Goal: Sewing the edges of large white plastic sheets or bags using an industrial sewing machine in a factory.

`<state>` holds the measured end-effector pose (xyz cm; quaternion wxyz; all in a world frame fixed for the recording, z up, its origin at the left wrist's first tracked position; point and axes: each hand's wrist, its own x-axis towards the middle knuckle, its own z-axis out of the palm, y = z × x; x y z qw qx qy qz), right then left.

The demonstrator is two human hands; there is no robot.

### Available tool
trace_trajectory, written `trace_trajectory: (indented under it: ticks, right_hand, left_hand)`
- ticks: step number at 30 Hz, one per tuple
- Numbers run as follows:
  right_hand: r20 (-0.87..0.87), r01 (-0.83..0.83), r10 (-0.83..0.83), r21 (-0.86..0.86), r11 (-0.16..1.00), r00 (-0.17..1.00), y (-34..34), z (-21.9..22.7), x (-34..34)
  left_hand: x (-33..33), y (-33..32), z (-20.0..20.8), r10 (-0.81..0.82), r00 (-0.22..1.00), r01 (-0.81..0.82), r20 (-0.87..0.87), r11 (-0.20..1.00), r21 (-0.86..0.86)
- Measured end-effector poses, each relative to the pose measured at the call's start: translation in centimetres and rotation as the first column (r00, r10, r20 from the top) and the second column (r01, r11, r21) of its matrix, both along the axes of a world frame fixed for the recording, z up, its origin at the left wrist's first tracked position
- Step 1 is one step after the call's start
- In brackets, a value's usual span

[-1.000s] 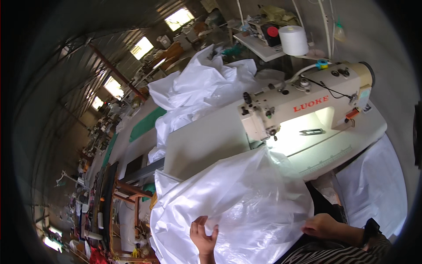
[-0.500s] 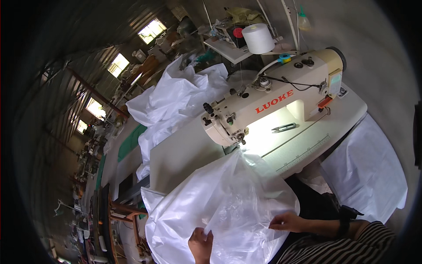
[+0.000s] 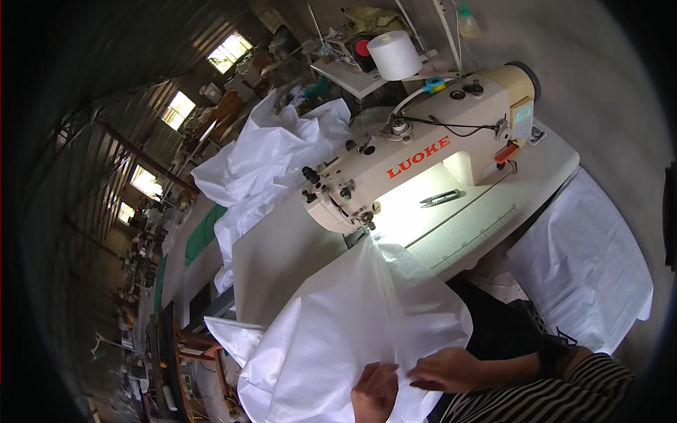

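Observation:
A large white plastic sheet [image 3: 317,321] drapes from under the needle area of a sewing machine [image 3: 423,155] down over the near table edge and my lap. My left hand [image 3: 375,392] pinches the sheet low in the picture, its fingers curled round a fold. Close by on the right, my right hand [image 3: 444,369] has its fingers bent down onto the same sheet, gripping it. Between the two hands the material gathers into long creases that run up to the needle. The machine's lamp lights the bed, where small thread snips [image 3: 441,198] lie.
A white thread cone [image 3: 393,55] stands on a small shelf [image 3: 356,76] behind the machine. More white sheeting [image 3: 275,155] is heaped at the back left. Another white sheet [image 3: 582,261] hangs at the right. A wooden stand [image 3: 201,345] is at the lower left.
My left hand has moved right and down along the sheet, and my right hand has shifted slightly left, so they are closer together. The view has shifted a little.

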<state>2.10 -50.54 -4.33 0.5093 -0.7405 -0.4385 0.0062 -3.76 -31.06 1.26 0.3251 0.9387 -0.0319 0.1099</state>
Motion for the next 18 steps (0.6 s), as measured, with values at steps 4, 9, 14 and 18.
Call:
trace_trajectory:
  ticks: [4,9,14,18]
  right_hand:
    - [0.182,-0.21,0.202,0.026,0.977,0.962,1.0,2.0,-1.0]
    - [-0.474,0.118,-0.137,-0.069,0.991,0.87,-0.3,-1.1,0.9]
    - [-0.906,-0.068,0.209,0.198,0.978,0.368,0.7,-4.2,2.0]
    - [-0.899,0.206,0.354,0.409,0.889,0.257,-0.7,-3.5,1.4]
  left_hand:
    - [0.3,0.7,-2.3,-0.049,0.994,0.026,-0.094,0.972,-0.235]
    - [0.2,1.5,-3.4,0.097,0.978,-0.153,-0.184,0.935,-0.321]
    - [-0.2,0.9,-3.3,0.001,0.994,-0.014,-0.108,0.993,-0.119]
    - [-0.5,0.6,-3.9,0.016,0.991,-0.01,-0.132,0.999,0.047]
